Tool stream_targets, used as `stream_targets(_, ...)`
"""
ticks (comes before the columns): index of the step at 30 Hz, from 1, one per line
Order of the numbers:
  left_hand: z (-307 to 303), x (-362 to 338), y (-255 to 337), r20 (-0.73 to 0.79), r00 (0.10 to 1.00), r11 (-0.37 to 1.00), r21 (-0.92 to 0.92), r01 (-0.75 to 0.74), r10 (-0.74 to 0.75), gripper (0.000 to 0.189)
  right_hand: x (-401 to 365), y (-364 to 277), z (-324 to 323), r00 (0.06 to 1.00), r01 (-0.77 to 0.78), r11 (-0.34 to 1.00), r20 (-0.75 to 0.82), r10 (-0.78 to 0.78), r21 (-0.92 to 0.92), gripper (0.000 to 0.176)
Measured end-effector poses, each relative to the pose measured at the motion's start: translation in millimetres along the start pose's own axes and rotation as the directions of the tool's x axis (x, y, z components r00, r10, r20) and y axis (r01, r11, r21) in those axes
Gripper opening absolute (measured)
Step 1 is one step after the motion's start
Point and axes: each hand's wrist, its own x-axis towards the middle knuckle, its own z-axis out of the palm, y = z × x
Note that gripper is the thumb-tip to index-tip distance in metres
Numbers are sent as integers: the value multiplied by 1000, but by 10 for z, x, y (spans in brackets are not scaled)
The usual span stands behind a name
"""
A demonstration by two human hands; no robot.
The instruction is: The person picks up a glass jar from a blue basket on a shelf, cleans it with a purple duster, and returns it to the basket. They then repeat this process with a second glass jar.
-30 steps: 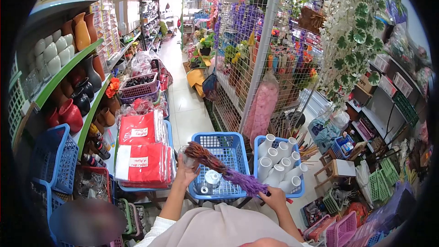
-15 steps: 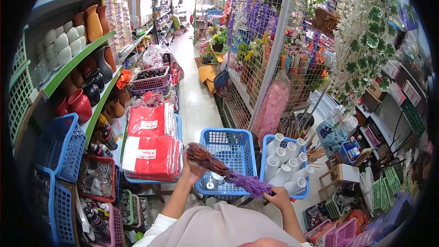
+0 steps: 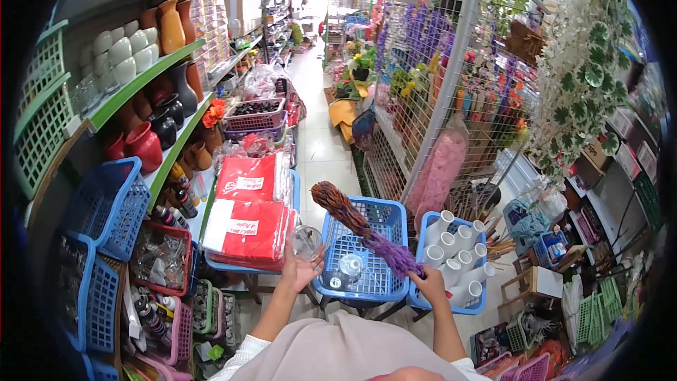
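Note:
My left hand [image 3: 300, 273] is closed round a clear glass or plastic cup [image 3: 306, 241], held beside the red packets. In my right hand [image 3: 429, 285] is a dried flower bunch [image 3: 356, 226], gripped at its purple end; its thick reddish-brown end points up and left, apart from the cup. Beneath the bunch stands a blue basket [image 3: 372, 202] with a couple of small clear round items [image 3: 350, 263] inside. Just right of it, a second blue basket [image 3: 482, 305] holds several white cylindrical vases [image 3: 446, 241].
Red-and-white packets [image 3: 247, 222] are stacked at the left. Beyond them, green-edged shelves [image 3: 144, 74] carry vases and pots. A wire mesh rack [image 3: 423, 120] with artificial flowers rises at the right. The tiled aisle [image 3: 314, 127] runs straight ahead.
The bunch's brown end has come away from the cup in my left hand and swung up over the blue basket. The whole view has shifted slightly.

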Motion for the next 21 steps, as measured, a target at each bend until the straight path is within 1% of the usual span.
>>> stream_targets(1,19,-55,-6,-43,998,997,60,-39,42,100,44,4,142,1000,4,999,11,-4,35,35)
stream_targets(2,31,-122,12,-49,997,997,57,-52,55,100,89,-7,275,1000,13,999,22,-14,38,35)
stream_targets(4,39,-246,34,-13,998,998,11,-68,68,101,163,-38,526,997,-39,994,68,46,-101,44)
stream_targets(5,40,-302,44,-20,996,997,6,-82,82,101,192,-42,642,995,-27,985,92,43,-168,41)
stream_targets(6,36,-357,53,-9,996,996,5,-91,91,101,228,40,779,994,-13,986,106,31,-167,41)
stream_targets(8,3,-436,61,-4,993,993,0,-119,119,101,264,205,1064,988,-24,969,143,60,-245,34)
stream_targets(10,-59,-503,50,-65,982,983,68,-170,175,101,276,308,1188,987,21,966,161,22,-259,31)
stream_targets(12,-49,-607,52,-80,973,974,91,-209,216,100,311,407,1241,954,192,842,298,-39,-504,32)
stream_targets(13,-22,-661,43,-107,960,961,125,-245,259,99,344,472,1305,949,161,856,316,3,-491,32)
stream_targets(14,-9,-708,31,-133,945,948,160,-277,298,98,372,487,1315,944,178,856,330,-8,-486,32)
stream_targets(16,-77,-760,20,-165,930,938,175,-301,329,95,426,531,1319,896,23,905,410,171,-426,32)
stream_targets(17,-76,-794,12,-177,918,927,193,-322,355,93,487,549,1291,843,-5,917,491,218,-398,41)
stream_targets(18,-57,-825,4,-187,905,915,212,-343,383,92,482,455,1231,840,11,918,502,206,-396,41)
stream_targets(19,-37,-859,-5,-193,897,910,210,-358,397,92,449,370,1145,871,30,917,460,171,-398,50)
stream_targets(20,6,-909,-21,-206,885,897,247,-366,417,89,439,285,1075,899,48,915,417,135,-400,60)
stream_targets(21,35,-948,-42,-218,873,884,283,-372,437,87,486,279,1046,896,49,939,431,109,-340,74)
